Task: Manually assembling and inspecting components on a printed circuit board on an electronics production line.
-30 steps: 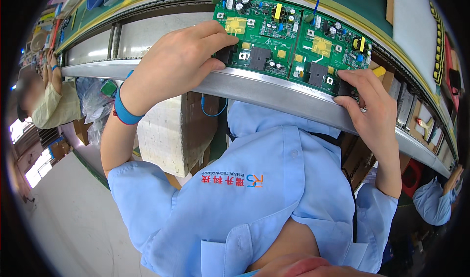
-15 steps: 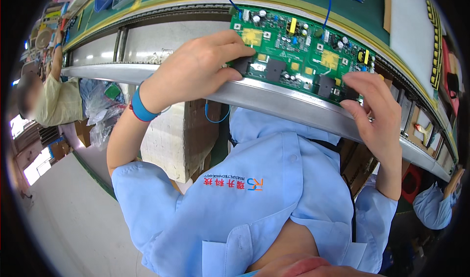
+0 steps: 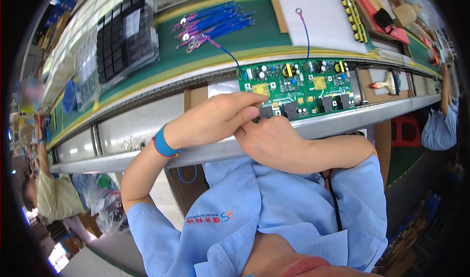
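A green circuit board [image 3: 304, 97] lies across the conveyor rails, carrying black blocks, yellow-topped parts and small capacitors. Two blue wires rise from its far edge; the right one [image 3: 307, 32] ends in a ring terminal. At the board's near left corner my hands meet beside a black block [image 3: 266, 112]. My left hand [image 3: 215, 120], with a blue wristband, reaches in from the left, index finger over the board and thumb drawn close to it. My right hand [image 3: 275, 142] is bent across my front with curled fingers, partly behind the left thumb. Whatever the fingertips hold is hidden.
Beyond the rail, a bundle of blue wires [image 3: 220, 23] lies on the green bench. A black compartment tray [image 3: 125, 37] stands at the far left, a white foam sheet [image 3: 318, 15] at the far right. A brush [image 3: 387, 83] lies right of the board. Co-workers are at both sides.
My right hand has left the board's right end and come across to my left hand at the left corner. The view has shifted, showing more of the bench beyond.
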Action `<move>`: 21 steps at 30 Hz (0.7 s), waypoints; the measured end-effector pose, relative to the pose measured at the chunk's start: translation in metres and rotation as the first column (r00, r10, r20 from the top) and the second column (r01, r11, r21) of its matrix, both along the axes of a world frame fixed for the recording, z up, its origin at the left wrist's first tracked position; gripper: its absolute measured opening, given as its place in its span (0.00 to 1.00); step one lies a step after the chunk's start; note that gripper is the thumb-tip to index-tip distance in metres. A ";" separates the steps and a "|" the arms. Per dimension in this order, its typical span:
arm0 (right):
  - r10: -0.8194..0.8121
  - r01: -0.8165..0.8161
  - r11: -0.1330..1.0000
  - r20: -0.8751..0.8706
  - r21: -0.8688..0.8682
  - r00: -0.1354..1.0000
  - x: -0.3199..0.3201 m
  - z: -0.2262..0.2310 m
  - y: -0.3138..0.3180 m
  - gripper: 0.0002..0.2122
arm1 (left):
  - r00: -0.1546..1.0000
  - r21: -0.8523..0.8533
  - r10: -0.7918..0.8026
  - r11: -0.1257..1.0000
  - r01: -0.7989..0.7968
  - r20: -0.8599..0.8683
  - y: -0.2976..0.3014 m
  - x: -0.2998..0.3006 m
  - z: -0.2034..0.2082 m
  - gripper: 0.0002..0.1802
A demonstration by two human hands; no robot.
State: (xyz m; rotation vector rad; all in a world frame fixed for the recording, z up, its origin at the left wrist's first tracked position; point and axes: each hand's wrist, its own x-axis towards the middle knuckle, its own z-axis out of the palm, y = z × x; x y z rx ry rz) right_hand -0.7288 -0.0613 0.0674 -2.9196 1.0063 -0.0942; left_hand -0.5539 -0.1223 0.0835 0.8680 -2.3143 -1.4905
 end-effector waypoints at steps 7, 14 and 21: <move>-0.274 0.271 0.961 0.077 0.054 0.959 -0.046 0.001 -0.011 0.05 | 0.999 -0.198 -0.048 0.979 0.042 -0.025 -0.015 -0.012 0.011 0.17; -0.650 0.648 0.759 0.007 0.057 0.760 -0.124 -0.009 -0.015 0.04 | 0.995 -0.095 0.096 0.991 -0.093 0.033 -0.026 0.008 0.004 0.17; -0.866 0.864 0.500 -0.041 -0.053 0.499 -0.201 -0.011 -0.029 0.03 | 0.965 0.003 0.256 0.967 -0.257 -0.047 -0.034 0.006 -0.026 0.15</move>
